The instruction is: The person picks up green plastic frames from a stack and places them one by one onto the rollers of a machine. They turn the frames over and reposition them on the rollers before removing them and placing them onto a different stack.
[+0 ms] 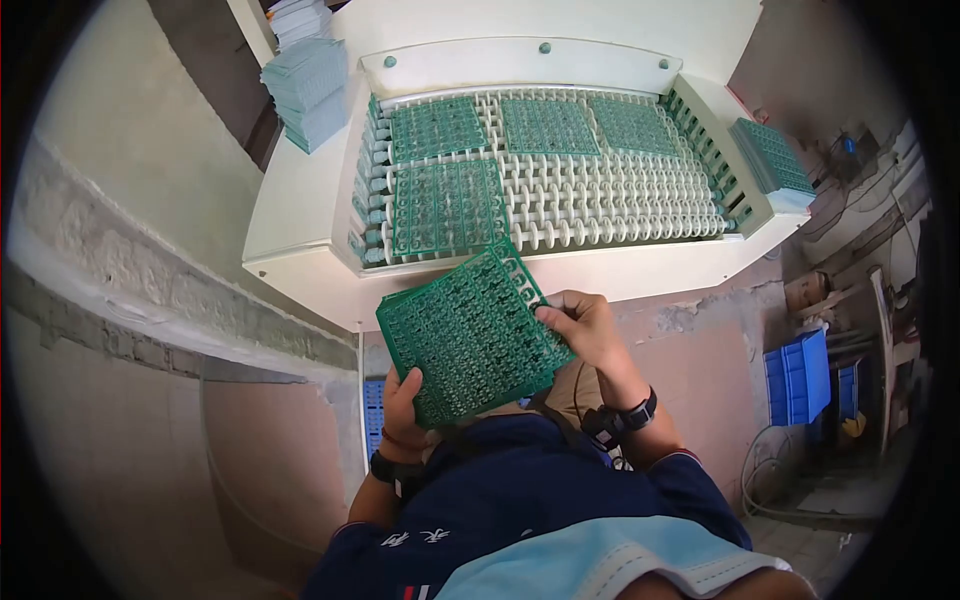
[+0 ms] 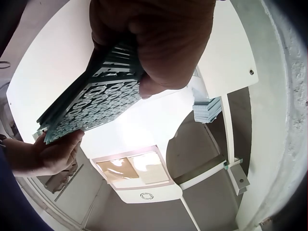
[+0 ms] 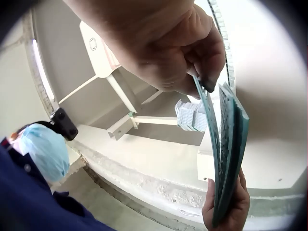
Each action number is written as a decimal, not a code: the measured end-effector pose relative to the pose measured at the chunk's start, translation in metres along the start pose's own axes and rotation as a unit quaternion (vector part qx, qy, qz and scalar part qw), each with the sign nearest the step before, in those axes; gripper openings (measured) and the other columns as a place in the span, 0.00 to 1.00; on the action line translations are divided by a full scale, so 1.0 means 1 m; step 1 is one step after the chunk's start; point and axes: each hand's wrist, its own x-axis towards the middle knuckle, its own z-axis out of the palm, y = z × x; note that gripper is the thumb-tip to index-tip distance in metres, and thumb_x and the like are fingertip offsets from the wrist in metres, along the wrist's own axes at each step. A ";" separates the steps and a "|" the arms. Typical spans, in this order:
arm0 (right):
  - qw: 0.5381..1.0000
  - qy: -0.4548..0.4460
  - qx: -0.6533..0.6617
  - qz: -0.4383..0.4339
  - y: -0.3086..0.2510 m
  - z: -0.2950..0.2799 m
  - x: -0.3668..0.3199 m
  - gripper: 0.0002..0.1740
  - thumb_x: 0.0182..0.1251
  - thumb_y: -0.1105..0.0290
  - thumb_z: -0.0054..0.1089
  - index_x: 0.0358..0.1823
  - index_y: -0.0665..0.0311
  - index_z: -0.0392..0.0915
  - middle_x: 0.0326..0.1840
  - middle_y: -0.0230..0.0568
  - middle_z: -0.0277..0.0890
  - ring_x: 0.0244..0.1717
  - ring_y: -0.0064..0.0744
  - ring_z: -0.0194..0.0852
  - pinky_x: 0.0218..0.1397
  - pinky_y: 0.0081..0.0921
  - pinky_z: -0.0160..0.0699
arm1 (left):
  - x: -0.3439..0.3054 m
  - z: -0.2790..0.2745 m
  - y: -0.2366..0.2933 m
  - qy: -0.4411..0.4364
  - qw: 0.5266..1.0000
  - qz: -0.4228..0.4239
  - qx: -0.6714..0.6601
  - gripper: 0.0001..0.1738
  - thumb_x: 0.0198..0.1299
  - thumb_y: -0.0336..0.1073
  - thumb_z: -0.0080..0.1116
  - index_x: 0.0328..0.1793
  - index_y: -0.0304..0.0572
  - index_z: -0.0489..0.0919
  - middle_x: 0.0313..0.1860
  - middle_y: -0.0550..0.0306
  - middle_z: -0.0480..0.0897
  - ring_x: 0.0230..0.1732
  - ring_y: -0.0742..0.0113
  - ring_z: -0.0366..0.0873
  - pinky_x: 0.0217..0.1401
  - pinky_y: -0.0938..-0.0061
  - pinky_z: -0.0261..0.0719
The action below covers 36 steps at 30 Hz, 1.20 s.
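**Two hands on one stack of green panels**

Gripped at its lower left edge by the left hand (image 1: 402, 400), thumb on the upper face, fingers curled behind: a stack of green panels (image 1: 460, 340), thin, flat and squared, tilted in front of the machine's near edge. Pinched at the right edge between thumb and fingers of the right hand (image 1: 583, 325): a single panel (image 3: 210, 130), parted from the thicker bundle in a narrow wedge, closing towards the left palm. Patterned all over with rows of small pale loops and cut-outs, open enough near the right edge to see through.

Just beyond, set into the smooth cream machine (image 1: 300, 225): ribbed white rollers (image 1: 610, 200), built of close-set round discs. Lying flat on them, three lacy green panels (image 1: 548, 127) along the far edge and a fourth panel (image 1: 450, 207) at the near left corner.

On the left ledge, towards the far corner: a tall, uneven pile (image 1: 305, 95) of pale blue-green sheets. On the right ledge, near its outer edge: a leaning green pile (image 1: 775, 158) with a dotted face. Farther right, lower down: a ribbed blue plastic bin (image 1: 797, 378).
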 end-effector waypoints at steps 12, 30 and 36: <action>0.934 0.217 -0.281 0.027 0.018 -0.138 0.123 0.18 0.61 0.61 0.57 0.28 0.73 0.80 0.15 0.44 0.74 0.20 0.28 0.74 0.27 0.29 0.73 | -0.007 -0.020 0.004 0.047 0.999 0.014 -0.014 0.20 0.63 0.31 0.46 0.60 0.30 0.66 0.53 0.47 0.76 0.49 0.59 0.77 0.53 0.66 0.76; 0.765 -0.053 -0.552 -0.328 -0.017 -0.127 0.108 0.11 0.52 0.66 0.63 0.35 0.64 0.79 0.38 0.39 0.79 0.43 0.41 0.76 0.48 0.35 0.74 | -0.003 -0.009 0.001 0.016 1.000 -0.001 -0.012 0.23 0.62 0.31 0.46 0.62 0.30 0.64 0.55 0.45 0.75 0.51 0.55 0.76 0.54 0.62 0.76; 0.682 -0.103 -0.663 -0.289 -0.040 -0.131 0.116 0.09 0.50 0.73 0.55 0.34 0.66 0.74 0.28 0.41 0.73 0.31 0.41 0.76 0.34 0.34 0.77 | -0.006 -0.008 0.002 0.026 1.000 0.000 -0.012 0.23 0.62 0.32 0.47 0.63 0.30 0.63 0.55 0.45 0.74 0.51 0.55 0.76 0.54 0.62 0.76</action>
